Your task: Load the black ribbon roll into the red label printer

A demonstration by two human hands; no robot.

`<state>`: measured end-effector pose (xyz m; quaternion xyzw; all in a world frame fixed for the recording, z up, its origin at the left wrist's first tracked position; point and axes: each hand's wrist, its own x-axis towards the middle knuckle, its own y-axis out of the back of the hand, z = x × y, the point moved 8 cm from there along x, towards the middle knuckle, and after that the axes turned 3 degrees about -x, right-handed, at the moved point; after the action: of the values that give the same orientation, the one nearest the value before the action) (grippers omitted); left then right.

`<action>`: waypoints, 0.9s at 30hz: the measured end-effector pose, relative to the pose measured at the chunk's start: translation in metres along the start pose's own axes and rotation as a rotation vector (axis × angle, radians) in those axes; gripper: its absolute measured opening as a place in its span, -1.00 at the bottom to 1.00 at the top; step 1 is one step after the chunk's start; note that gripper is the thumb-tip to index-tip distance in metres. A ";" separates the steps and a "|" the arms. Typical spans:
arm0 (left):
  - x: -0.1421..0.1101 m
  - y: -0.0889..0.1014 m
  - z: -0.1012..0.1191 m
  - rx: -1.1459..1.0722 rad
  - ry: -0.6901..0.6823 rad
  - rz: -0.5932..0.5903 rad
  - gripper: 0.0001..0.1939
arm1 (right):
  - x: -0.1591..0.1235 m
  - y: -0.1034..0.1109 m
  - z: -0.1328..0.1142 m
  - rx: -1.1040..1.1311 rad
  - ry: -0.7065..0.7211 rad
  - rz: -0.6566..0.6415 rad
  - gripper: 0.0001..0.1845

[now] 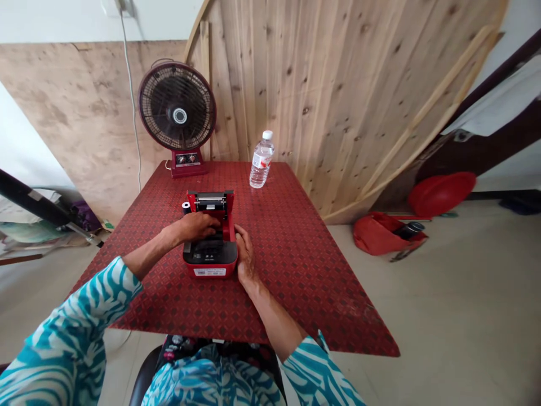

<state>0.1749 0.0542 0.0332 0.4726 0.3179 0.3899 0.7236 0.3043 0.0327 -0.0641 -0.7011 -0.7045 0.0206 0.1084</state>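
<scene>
A small red and black receipt printer [211, 254] stands on the table with its lid [210, 200] raised at the back. My left hand [198, 226] reaches across into the open compartment, palm down. Its fingers are bent and close together; their tips are hidden inside, so what they hold, if anything, does not show. Along the printer's right side my right hand [245, 254] is cupped, gripping the casing. A small paper roll [186, 208] with a dark outside sits just left of the raised lid, behind my left wrist.
A dark red table fan [177, 113] stands at the back left of the patterned red table [296, 270]. Farther right is a clear water bottle [261, 160] with a white cap. Wooden boards [304, 84] rise behind. On the floor at right lies a red bag [376, 234].
</scene>
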 end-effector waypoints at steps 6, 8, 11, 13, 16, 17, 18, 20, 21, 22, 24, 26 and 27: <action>0.000 -0.005 0.010 0.022 -0.072 -0.130 -0.76 | 0.001 0.000 0.001 0.011 0.013 0.007 -0.57; -0.002 -0.006 0.012 0.022 -0.086 -0.151 -0.74 | 0.002 0.000 0.002 0.021 0.019 0.006 -0.57; -0.004 -0.004 0.011 0.023 -0.055 -0.158 -0.69 | 0.002 0.000 0.003 0.034 0.023 0.001 -0.57; -0.010 0.003 0.011 -0.031 -0.041 -0.113 -0.66 | 0.002 0.001 0.003 0.030 0.023 0.000 -0.57; -0.031 0.027 0.013 -0.206 -0.066 0.021 -0.60 | 0.001 0.001 0.004 0.025 0.019 -0.006 -0.57; -0.041 0.036 0.011 -0.279 -0.067 0.067 -0.58 | 0.001 0.001 0.004 0.027 0.020 -0.008 -0.57; -0.052 0.045 0.007 -0.361 -0.059 0.116 -0.54 | 0.001 0.002 0.005 0.030 0.022 -0.008 -0.57; -0.074 0.064 -0.011 -0.545 -0.004 0.230 -0.48 | 0.001 0.003 0.006 0.034 0.023 -0.005 -0.56; -0.085 0.072 -0.024 -0.638 0.036 0.299 -0.46 | 0.001 0.003 0.006 0.034 0.020 -0.002 -0.56; -0.095 0.079 -0.040 -0.718 0.082 0.375 -0.45 | 0.001 0.004 0.007 0.034 0.013 0.002 -0.56; -0.110 0.089 -0.074 -0.811 0.171 0.531 -0.49 | 0.001 0.005 0.009 0.032 -0.003 0.009 -0.56; -0.117 0.091 -0.108 -0.853 0.240 0.639 -0.55 | 0.001 0.005 0.009 0.038 -0.009 0.007 -0.56; -0.116 0.089 -0.123 -0.868 0.266 0.665 -0.57 | 0.001 0.005 0.010 0.043 -0.009 0.002 -0.56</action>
<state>-0.0075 0.0294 0.0833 0.1527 0.0507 0.7483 0.6435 0.3076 0.0347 -0.0741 -0.6993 -0.7036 0.0390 0.1200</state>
